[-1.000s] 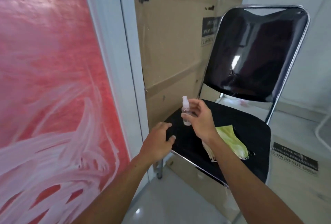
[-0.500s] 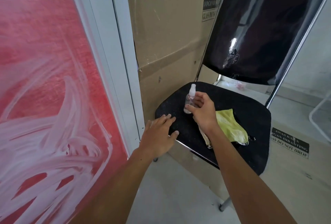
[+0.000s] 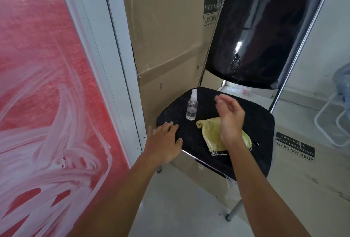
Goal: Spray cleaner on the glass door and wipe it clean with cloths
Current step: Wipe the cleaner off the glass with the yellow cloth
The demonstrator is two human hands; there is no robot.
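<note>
Bottle (image 3: 192,108) upright on chair (image 3: 251,123) seat, mid-frame, w/ cloth (image 3: 212,132) lying just right of it. Right hand (image 3: 230,119) above cloth, fingers loose, holding nothing. Left hand (image 3: 164,143) flat on seat's front-left corner. Smeared door (image 3: 47,94) fills left.

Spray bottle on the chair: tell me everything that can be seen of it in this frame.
The spray bottle is small, of clear plastic by its look, with a rounded shoulder and a pale capped spray head on top. A little clear liquid sits in the bottom; most of it looks empty. It stands upright on the black chair seat, near the seat's left rear part. Neither hand touches it: the right hand hovers to its right, over the yellow cloth.
</note>
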